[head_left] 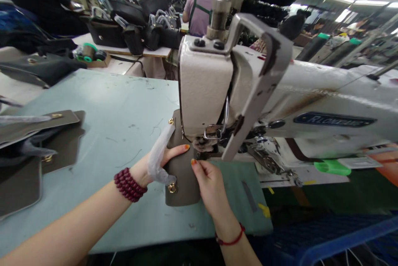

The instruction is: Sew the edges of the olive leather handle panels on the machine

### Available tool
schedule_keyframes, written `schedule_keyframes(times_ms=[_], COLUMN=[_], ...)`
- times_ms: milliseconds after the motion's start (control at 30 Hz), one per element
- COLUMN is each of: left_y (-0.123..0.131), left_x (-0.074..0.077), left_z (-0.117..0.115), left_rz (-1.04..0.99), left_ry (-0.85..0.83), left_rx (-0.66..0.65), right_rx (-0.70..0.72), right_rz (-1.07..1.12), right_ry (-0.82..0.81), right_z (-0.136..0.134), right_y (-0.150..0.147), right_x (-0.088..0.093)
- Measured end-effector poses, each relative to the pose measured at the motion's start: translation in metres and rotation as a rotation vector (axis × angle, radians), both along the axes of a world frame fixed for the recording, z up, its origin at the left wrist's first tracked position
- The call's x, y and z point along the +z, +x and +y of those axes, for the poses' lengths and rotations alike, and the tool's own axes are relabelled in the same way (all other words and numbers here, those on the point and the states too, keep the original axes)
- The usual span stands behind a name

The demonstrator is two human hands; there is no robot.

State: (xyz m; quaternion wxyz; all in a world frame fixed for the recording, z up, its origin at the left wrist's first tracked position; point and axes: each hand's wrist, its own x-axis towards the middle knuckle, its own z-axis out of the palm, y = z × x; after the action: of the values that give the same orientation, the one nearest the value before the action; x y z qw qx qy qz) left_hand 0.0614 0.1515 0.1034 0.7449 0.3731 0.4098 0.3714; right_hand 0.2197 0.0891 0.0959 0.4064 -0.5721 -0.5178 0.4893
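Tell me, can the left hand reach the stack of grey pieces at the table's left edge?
Probably yes: bare table lies between the left hand and the stack, though it now grips the leather piece.

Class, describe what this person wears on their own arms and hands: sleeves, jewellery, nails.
No sleeves on either forearm. At the left hand a dark red beaded bracelet wraps the wrist in several rows; at the right hand, a thin red cord. Fingernails are painted orange.

Black handbags [105, 31] crowd the far table [155, 52] — grey flaps [59, 118] stacked left.
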Motion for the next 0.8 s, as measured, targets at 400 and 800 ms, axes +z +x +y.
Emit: schedule_keyframes(times_ms=[400,800], left_y=[0.0000,0.0061], left_x=[0.0037,0.0048], left_z=[0.0065,0.0053], left_rz=[0.007,-0.112], left_ry=[0.031,-0.024], left_rx=[-0.016,0.085], right_rx=[-0.058,-0.050], right_rz=[0.018,-0.040], right_ry=[-0.002,0.045], right_z=[0.0028,0.0079], right_y=[-0.0046,-0.0040], right_x=[-0.0028,0.0004])
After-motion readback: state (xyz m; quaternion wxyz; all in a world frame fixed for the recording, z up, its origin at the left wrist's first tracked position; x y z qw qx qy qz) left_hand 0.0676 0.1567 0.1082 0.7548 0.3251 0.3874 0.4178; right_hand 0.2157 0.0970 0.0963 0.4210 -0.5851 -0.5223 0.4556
